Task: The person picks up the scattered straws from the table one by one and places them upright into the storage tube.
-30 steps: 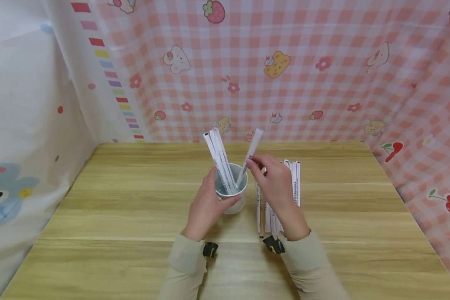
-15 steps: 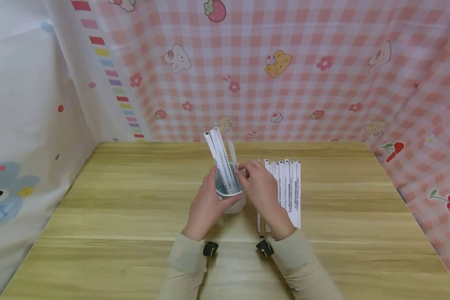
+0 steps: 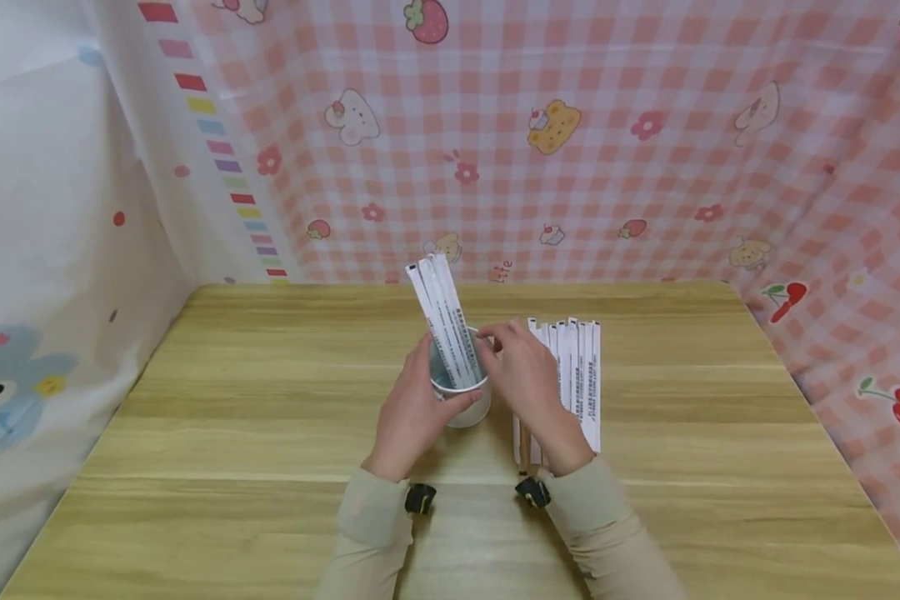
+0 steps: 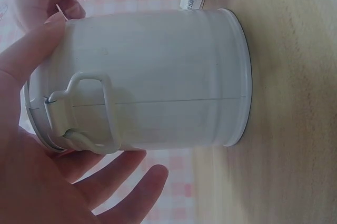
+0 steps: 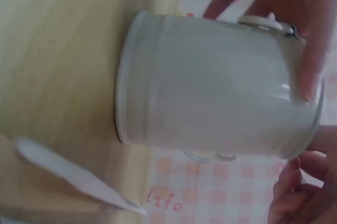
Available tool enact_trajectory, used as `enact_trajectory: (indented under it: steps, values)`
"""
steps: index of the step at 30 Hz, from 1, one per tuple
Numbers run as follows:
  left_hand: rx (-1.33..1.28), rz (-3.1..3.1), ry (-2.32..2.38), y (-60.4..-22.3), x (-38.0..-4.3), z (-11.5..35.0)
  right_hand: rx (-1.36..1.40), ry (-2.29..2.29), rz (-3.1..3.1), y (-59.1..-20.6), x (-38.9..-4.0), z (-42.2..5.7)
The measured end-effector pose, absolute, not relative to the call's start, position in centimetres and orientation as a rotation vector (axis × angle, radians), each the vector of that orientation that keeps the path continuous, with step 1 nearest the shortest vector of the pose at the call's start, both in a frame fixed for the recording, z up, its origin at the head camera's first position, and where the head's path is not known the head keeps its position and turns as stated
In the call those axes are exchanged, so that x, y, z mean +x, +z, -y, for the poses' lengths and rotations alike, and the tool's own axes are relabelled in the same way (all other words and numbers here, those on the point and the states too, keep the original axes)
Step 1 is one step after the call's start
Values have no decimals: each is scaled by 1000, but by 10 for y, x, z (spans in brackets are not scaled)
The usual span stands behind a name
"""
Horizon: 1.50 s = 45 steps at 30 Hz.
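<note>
My left hand (image 3: 411,412) grips a small white metal bucket (image 4: 158,56) near its rim, thumb on the near side. The bucket stands upright on the table, and the left wrist view shows a looped side handle (image 4: 109,111). Several slim white paper-wrapped sticks (image 3: 442,317) lean to the left inside it, their printed upper parts above the rim. At the rim's right side is my right hand (image 3: 528,379), fingers loosely bent, with no stick visible in them. Whether its fingertips touch the rim, I cannot tell.
To the right, a row of similar wrapped sticks (image 3: 587,375) lies on the wooden table (image 3: 270,433), partly under my right forearm. A brown strip (image 3: 524,450) shows at the row's left edge. Patterned cloth (image 3: 495,183) hangs behind the table and along both sides.
My right hand has moved left to the bucket's rim, lowered a wrapped stick into it and let go. That stick now leans against the others. My left hand has stayed on the bucket.
</note>
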<state>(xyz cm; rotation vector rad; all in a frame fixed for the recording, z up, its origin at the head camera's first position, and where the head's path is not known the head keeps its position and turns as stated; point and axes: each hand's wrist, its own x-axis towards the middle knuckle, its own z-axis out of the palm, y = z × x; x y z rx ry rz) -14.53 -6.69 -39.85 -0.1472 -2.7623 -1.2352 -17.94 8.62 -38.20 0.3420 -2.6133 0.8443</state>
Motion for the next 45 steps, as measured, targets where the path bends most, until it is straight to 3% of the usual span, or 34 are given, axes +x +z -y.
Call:
enact_trajectory:
  steps: [7, 22, 45]
  values:
    - [-124, 2772, -1215, -399, -145, 66, 304, 1006, 2583, -370, -181, -113]
    - [-92, 2781, -1232, -398, -145, 66, -133, 1218, 2750, -372, -183, -208]
    - [-87, 2791, -1226, -398, -144, 65, -294, 1108, 3191, -422, -192, -230]
